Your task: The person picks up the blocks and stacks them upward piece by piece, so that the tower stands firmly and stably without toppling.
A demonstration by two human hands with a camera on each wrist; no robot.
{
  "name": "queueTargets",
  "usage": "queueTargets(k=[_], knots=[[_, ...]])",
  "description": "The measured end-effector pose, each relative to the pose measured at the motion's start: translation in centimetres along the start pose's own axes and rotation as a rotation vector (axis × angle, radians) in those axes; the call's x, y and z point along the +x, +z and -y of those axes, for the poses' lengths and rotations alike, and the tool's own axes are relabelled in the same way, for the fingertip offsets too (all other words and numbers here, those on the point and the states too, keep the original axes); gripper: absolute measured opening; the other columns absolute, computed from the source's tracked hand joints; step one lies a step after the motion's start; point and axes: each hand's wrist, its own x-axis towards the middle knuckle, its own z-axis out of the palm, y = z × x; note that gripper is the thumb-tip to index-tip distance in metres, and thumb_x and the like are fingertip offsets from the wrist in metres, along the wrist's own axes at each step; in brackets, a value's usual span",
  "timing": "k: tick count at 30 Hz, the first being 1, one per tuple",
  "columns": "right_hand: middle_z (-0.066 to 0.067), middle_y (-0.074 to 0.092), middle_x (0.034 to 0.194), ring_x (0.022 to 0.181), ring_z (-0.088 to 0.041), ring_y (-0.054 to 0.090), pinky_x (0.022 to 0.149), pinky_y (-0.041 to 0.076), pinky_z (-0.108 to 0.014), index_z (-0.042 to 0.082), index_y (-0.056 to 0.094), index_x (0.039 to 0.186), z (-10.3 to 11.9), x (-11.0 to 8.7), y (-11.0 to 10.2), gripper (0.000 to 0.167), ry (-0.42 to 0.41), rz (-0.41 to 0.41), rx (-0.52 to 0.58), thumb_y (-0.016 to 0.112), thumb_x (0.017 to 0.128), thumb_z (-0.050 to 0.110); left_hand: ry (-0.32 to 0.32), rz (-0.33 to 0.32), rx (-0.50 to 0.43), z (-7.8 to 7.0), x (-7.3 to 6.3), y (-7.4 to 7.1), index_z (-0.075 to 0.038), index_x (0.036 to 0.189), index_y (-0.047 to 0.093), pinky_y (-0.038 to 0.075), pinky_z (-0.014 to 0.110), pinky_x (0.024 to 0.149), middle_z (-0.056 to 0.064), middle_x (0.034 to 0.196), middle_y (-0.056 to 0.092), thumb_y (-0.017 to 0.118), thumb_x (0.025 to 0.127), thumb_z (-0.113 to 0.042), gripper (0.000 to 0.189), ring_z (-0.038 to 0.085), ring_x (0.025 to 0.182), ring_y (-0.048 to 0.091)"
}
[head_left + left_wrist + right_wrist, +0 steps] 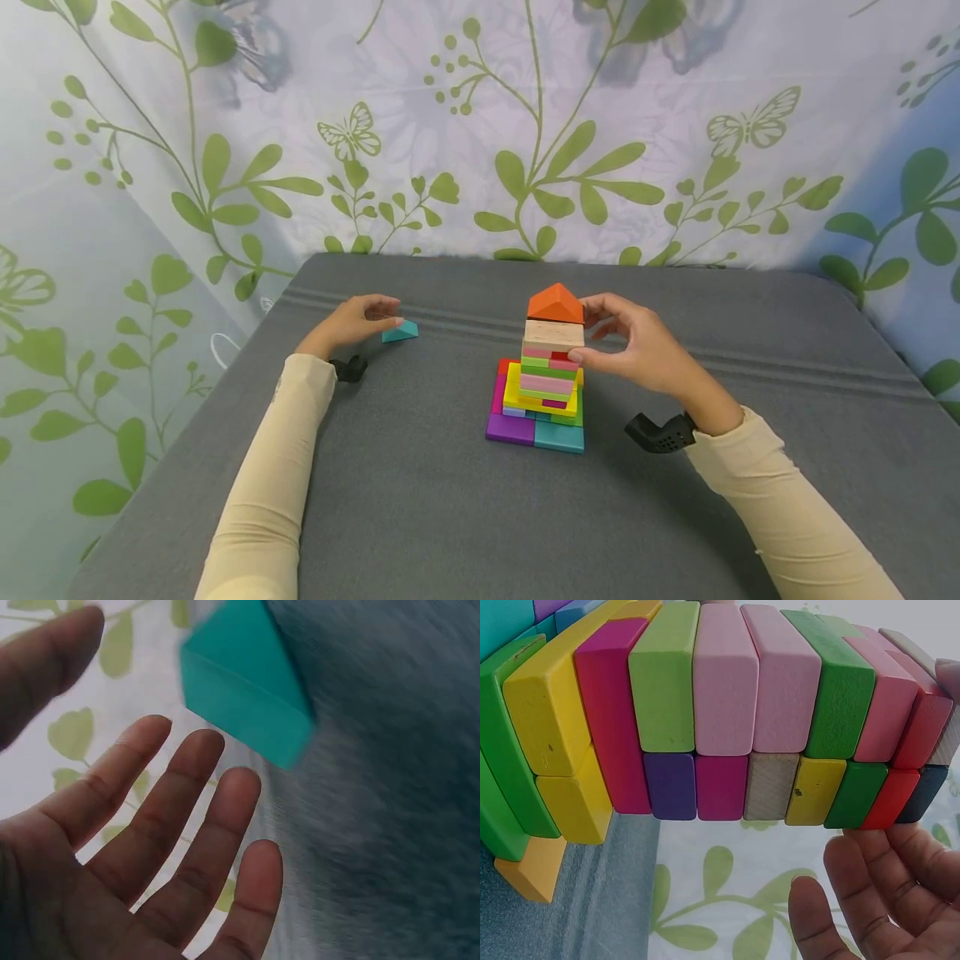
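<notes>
A teal triangular block (400,332) lies on the grey cloth at the left. My left hand (360,321) is just beside it, and the left wrist view shows relaxed fingers short of the teal block (247,690), with nothing in the palm. A tower of stacked coloured blocks (551,383) stands on a wider flat base, with an orange triangular block (556,304) on top. My right hand (641,346) holds the tower's upper right side. Its thumb is at the front near the natural wood block (553,334), and fingertips touch the back by a dark block (922,793).
The grey cloth-covered surface (420,483) extends around the tower. A white curtain with green leaves and butterflies (420,125) hangs behind and to the left. Black cameras sit at both wrists, the right wrist camera (660,433) beside the tower.
</notes>
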Motion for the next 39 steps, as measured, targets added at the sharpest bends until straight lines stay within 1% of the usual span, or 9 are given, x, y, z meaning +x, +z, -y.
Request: queueTargets(k=[2, 6, 11, 15, 19, 24, 28, 33, 39], knots=[[-0.018, 0.069, 0.129, 0.112, -0.013, 0.060, 0.093, 0.052, -0.022, -0.007, 0.062, 0.137, 0.0, 0.0, 0.0, 0.050, 0.001, 0.001, -0.001, 0.081, 0.092, 0.000, 0.000, 0.007, -0.005, 0.6, 0.0, 0.0, 0.006, 0.157, 0.049, 0.041, 0.059, 0.119, 0.030, 0.156, 0.053, 0.071, 0.107, -0.022, 0.061, 0.047, 0.144, 0.050], [-0.019, 0.068, 0.130, 0.112, -0.011, 0.060, 0.093, 0.052, -0.022, -0.007, 0.062, 0.138, 0.0, 0.0, 0.0, 0.050, 0.003, 0.002, -0.001, 0.081, 0.092, 0.001, 0.022, -0.011, 0.005, 1.3, 0.1, 0.2, 0.009, 0.149, 0.057, 0.045, 0.058, 0.115, 0.031, 0.146, 0.060, 0.078, 0.101, -0.015, 0.057, 0.048, 0.138, 0.056], [-0.019, 0.068, 0.130, 0.111, -0.012, 0.060, 0.093, 0.052, -0.021, -0.007, 0.062, 0.137, 0.0, 0.1, 0.0, 0.050, 0.000, 0.002, 0.004, 0.081, 0.092, 0.001, 0.016, -0.047, 0.045, 1.5, 0.2, 0.5, 0.005, 0.139, 0.065, 0.047, 0.058, 0.112, 0.026, 0.137, 0.066, 0.079, 0.100, -0.017, 0.047, 0.045, 0.133, 0.060], [-0.018, 0.068, 0.129, 0.110, -0.012, 0.061, 0.093, 0.051, -0.020, -0.007, 0.062, 0.137, -0.1, 0.1, -0.1, 0.050, -0.005, 0.001, 0.003, 0.081, 0.092, 0.001, 0.009, -0.060, 0.050, 1.4, 0.3, 0.5, 0.002, 0.137, 0.068, 0.048, 0.057, 0.111, 0.023, 0.134, 0.068, 0.079, 0.101, -0.019, 0.043, 0.043, 0.131, 0.061], [-0.018, 0.069, 0.129, 0.109, -0.010, 0.060, 0.092, 0.051, -0.020, -0.007, 0.062, 0.137, -0.2, 0.1, -0.1, 0.050, -0.011, 0.003, -0.003, 0.081, 0.092, 0.001, 0.020, -0.069, 0.038, 0.7, 0.2, 0.5, 0.001, 0.135, 0.069, 0.052, 0.054, 0.104, 0.020, 0.128, 0.070, 0.078, 0.101, -0.020, 0.041, 0.039, 0.123, 0.065], [-0.019, 0.068, 0.129, 0.109, -0.009, 0.060, 0.092, 0.051, -0.019, -0.007, 0.062, 0.137, -0.2, 0.2, 0.0, 0.050, -0.014, 0.003, 0.003, 0.081, 0.092, 0.000, 0.093, -0.112, 0.021, -1.1, -0.1, 0.4, 0.000, 0.134, 0.070, 0.053, 0.052, 0.103, 0.018, 0.124, 0.071, 0.079, 0.101, -0.019, 0.039, 0.036, 0.117, 0.067], [-0.019, 0.068, 0.130, 0.110, -0.009, 0.060, 0.092, 0.052, -0.020, -0.007, 0.061, 0.138, -0.1, 0.2, 0.0, 0.050, -0.003, 0.003, 0.001, 0.081, 0.092, 0.000, 0.182, -0.152, -0.003, -3.3, -0.4, 0.6, -0.001, 0.133, 0.070, 0.051, 0.054, 0.107, 0.019, 0.123, 0.073, 0.080, 0.100, -0.018, 0.038, 0.035, 0.115, 0.067], [-0.020, 0.068, 0.129, 0.109, -0.009, 0.061, 0.092, 0.052, -0.020, -0.008, 0.061, 0.137, -0.1, 0.2, 0.0, 0.050, -0.003, -0.001, 0.000, 0.081, 0.092, -0.001, 0.333, -0.208, -0.034, -6.9, -1.2, 1.4, -0.002, 0.131, 0.072, 0.050, 0.057, 0.104, 0.017, 0.119, 0.075, 0.082, 0.098, -0.015, 0.036, 0.033, 0.112, 0.068], [-0.020, 0.068, 0.130, 0.109, -0.008, 0.060, 0.092, 0.051, -0.020, -0.008, 0.061, 0.137, 0.1, 0.1, 0.0, 0.050, -0.001, 0.001, -0.002, 0.081, 0.092, -0.001, 0.514, -0.262, -0.062, -11.2, -2.5, 3.0, -0.002, 0.128, 0.074, 0.050, 0.047, 0.096, 0.012, 0.114, 0.076, 0.083, 0.096, -0.011, 0.035, 0.030, 0.108, 0.067]])
